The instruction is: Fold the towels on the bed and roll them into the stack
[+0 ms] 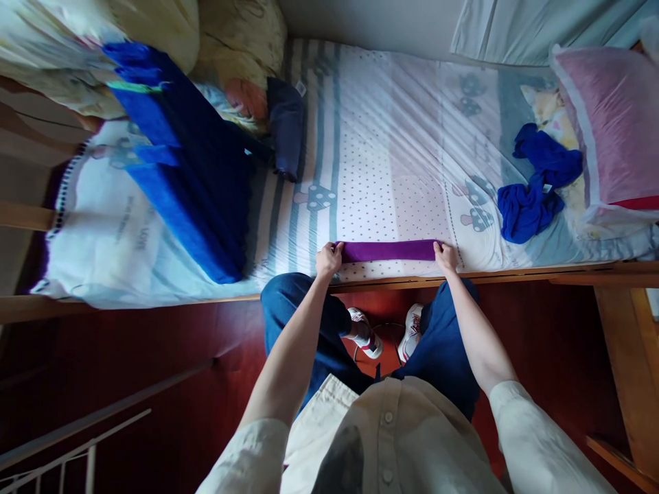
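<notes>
A purple cloth (388, 250), folded or rolled into a long narrow strip, lies along the near edge of the bed (391, 137). My left hand (328, 259) is closed on its left end. At the strip's right end, my right hand (445, 256) grips the cloth with curled fingers. Both arms reach forward from cream sleeves, over my knees in blue trousers.
A stack of dark blue folded cloth (190, 171) sits on the bed's left part, with a small navy bundle (286, 127) beside it. A crumpled blue garment (535, 185) lies at the right next to a pink pillow (612, 123). A wooden bed rail (515, 278) borders red floor.
</notes>
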`<state>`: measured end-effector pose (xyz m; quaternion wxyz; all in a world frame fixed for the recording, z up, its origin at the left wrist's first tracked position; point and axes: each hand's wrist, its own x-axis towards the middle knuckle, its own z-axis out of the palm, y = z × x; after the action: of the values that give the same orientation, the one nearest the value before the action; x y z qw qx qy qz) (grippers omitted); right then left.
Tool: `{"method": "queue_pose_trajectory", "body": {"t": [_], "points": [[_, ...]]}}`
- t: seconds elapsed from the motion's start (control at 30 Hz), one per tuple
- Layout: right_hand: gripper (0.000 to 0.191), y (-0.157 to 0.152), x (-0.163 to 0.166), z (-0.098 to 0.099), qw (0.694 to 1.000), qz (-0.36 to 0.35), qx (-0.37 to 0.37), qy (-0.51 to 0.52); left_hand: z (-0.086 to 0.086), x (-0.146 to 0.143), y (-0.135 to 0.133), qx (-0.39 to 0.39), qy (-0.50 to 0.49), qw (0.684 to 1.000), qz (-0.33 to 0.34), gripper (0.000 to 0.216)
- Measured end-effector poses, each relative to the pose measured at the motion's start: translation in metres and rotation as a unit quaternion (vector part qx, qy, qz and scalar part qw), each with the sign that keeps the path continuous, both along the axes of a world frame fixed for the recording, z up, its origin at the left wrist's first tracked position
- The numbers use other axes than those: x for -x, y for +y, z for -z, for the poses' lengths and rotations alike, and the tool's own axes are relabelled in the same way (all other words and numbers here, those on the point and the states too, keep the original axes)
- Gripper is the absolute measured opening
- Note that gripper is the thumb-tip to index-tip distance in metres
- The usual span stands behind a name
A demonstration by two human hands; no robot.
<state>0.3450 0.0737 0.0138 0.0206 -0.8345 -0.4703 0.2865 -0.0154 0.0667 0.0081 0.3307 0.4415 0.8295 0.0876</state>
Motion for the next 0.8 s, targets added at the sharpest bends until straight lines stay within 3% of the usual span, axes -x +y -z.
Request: {"method": "queue_pose_trajectory", "body": {"t": [0.37,0.43,0.53,0.63,0.7,0.8], "points": [[0.037,-0.001,0.009,-0.022,1.0,-0.004,0.002,-0.029,-0.008,0.003,-0.003,-0.055,-0.047,0.997,-0.02,0.021],[0.037,-0.007,0.011,-0.025,0.998,-0.016,-0.046,-0.049,-0.012,0.005,-0.008,-0.095,-0.059,0.992,-0.057,0.019],[0.042,-0.021,0.019,-0.023,0.976,-0.087,-0.18,-0.085,-0.017,-0.004,-0.029,-0.147,-0.096,0.972,-0.159,0.022],[0.046,-0.037,0.032,-0.016,0.943,-0.211,-0.248,-0.072,-0.018,-0.034,-0.061,-0.098,-0.285,0.925,-0.233,0.022],[0.051,-0.046,0.042,-0.01,0.935,-0.275,-0.219,-0.054,-0.016,-0.058,-0.075,-0.049,-0.448,0.846,-0.286,0.021],[0.062,-0.053,0.051,-0.004,0.936,-0.32,-0.142,-0.04,-0.013,-0.082,-0.07,-0.043,-0.548,0.755,-0.358,0.018]]}}
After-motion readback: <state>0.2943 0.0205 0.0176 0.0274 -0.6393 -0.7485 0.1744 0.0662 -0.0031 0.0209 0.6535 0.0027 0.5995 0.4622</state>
